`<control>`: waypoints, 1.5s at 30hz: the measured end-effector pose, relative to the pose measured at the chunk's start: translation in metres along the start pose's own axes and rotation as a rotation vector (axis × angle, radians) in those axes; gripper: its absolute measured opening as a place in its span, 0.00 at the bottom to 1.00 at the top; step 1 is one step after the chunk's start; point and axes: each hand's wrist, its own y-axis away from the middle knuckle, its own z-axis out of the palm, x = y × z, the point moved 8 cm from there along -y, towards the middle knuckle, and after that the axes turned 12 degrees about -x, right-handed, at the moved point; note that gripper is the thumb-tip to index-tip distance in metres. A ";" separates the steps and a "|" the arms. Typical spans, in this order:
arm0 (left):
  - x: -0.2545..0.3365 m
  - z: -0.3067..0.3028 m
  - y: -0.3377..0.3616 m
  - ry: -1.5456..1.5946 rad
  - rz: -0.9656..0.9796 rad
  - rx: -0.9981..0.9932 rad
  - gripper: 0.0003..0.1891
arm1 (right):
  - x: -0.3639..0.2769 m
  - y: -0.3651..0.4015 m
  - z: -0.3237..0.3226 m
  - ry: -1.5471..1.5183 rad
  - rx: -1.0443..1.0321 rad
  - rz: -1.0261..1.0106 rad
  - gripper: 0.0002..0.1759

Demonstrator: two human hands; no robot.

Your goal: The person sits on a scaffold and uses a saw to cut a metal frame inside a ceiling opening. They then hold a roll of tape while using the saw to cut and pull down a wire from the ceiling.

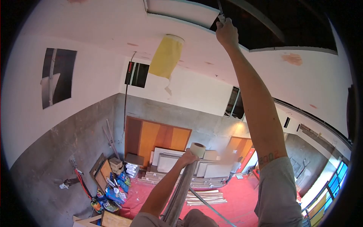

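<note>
Held slim tool (221, 17) in R hand (227, 32), grip narrow, beside end of white panel (185, 10) at dark ceiling opening (257, 36); pointed tool's long axis up into gap, leaning slightly L, w/ upper end out of view. Held tape roll (197, 148) in L hand (186, 157), well below R hand, at top of grey rail (181, 193); turned roll's face upward. Had open room betw. hands & along opening's R side, w/ yellow sheet (166, 56) hanging to L, apart from both.

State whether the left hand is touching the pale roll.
Touching: the head view shows the left hand curled against the side of the pale roll, with no visible gap.
</note>
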 end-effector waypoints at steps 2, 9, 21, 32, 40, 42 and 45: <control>0.004 -0.001 0.004 -0.008 0.000 -0.008 0.49 | 0.000 0.004 0.000 0.002 -0.005 -0.015 0.19; 0.009 0.000 0.011 0.024 0.003 -0.032 0.48 | 0.002 0.012 0.001 -0.024 0.025 -0.019 0.17; 0.017 -0.001 0.018 -0.007 -0.039 -0.032 0.51 | 0.005 0.043 0.006 -0.125 -0.023 -0.032 0.15; 0.014 -0.003 0.015 -0.023 -0.018 -0.011 0.51 | 0.007 0.078 0.007 -0.217 -0.052 -0.112 0.15; 0.003 -0.001 0.000 -0.035 -0.002 0.011 0.47 | 0.014 0.107 0.003 -0.238 -0.110 -0.116 0.13; 0.008 -0.002 0.008 -0.018 -0.038 -0.006 0.47 | 0.015 0.117 0.001 -0.226 -0.116 -0.115 0.13; 0.017 -0.004 0.017 -0.047 -0.046 -0.010 0.51 | 0.015 0.133 -0.006 -0.257 -0.187 -0.072 0.11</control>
